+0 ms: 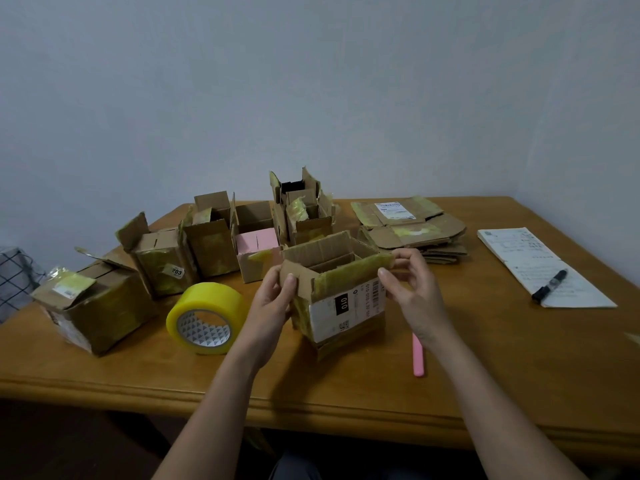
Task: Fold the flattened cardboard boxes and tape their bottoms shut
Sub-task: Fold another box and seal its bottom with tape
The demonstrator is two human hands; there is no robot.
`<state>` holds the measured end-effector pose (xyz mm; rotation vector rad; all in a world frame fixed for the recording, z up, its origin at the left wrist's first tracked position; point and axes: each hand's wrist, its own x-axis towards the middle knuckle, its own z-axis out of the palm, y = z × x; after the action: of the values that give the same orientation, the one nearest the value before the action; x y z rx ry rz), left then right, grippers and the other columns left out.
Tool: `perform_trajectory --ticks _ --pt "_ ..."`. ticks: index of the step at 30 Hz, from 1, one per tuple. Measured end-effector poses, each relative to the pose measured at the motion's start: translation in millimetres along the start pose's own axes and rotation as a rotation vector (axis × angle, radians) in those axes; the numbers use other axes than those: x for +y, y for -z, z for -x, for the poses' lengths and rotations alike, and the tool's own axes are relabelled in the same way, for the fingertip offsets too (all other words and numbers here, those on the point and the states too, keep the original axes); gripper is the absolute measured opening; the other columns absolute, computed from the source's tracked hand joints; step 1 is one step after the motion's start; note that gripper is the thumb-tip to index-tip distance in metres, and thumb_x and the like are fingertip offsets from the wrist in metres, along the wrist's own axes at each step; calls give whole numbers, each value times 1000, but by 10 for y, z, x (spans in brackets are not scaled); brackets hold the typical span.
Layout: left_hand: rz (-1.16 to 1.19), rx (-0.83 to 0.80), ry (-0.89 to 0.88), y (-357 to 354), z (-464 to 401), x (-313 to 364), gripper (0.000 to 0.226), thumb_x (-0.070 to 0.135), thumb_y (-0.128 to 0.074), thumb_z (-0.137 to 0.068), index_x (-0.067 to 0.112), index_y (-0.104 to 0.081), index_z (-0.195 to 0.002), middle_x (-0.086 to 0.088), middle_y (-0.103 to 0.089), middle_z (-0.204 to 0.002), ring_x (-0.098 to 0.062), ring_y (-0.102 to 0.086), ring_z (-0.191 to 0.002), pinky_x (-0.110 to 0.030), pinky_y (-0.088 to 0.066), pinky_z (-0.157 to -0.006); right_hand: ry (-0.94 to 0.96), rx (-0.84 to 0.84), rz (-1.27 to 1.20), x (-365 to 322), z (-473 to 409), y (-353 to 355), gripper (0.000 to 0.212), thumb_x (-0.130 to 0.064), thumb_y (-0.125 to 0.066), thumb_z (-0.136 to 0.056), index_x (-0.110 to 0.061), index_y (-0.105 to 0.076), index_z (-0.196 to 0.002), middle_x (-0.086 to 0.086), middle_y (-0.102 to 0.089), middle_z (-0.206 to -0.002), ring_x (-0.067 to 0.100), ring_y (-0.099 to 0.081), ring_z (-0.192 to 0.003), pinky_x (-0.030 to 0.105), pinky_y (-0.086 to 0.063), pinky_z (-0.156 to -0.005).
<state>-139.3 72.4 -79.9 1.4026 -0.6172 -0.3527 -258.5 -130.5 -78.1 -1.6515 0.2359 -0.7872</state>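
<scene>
1. My left hand [273,299] pinches the near-left flap of the open cardboard box [341,299], thumb in front.
2. My right hand [414,289] pinches its right flap, fingers curled.
3. The box stands upright near the table's [485,375] middle, the yellow tape roll [204,317] just left, flattened boxes [412,226] far right.

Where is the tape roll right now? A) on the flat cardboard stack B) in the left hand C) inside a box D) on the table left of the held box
D: the tape roll lies on the table, left of the box that both hands pinch by its flaps.
</scene>
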Motion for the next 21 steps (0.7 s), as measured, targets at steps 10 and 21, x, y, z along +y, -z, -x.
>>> perform_trajectory --ticks 10,21 --pt "-93 79 -46 33 -112 128 54 38 -76 -72 44 -45 -116 -6 -52 -126 -25 -59 -112 -45 -58 -87 10 -100 52 16 68 25 23 -44 -61 -84 -28 -60 -101 0 -59 -114 16 -55 -111 32 -52 -81" --pt "62 111 -11 -154 -154 132 13 6 -66 -88 14 -56 -92 -11 -61 -102 -29 -59 -94 -34 -53 -71 -19 44 245 -25 10 -65 47 -59 -54 -84 -13 -64 -91 -3 -55 -99 8 -55 -93 23 -44 -76"
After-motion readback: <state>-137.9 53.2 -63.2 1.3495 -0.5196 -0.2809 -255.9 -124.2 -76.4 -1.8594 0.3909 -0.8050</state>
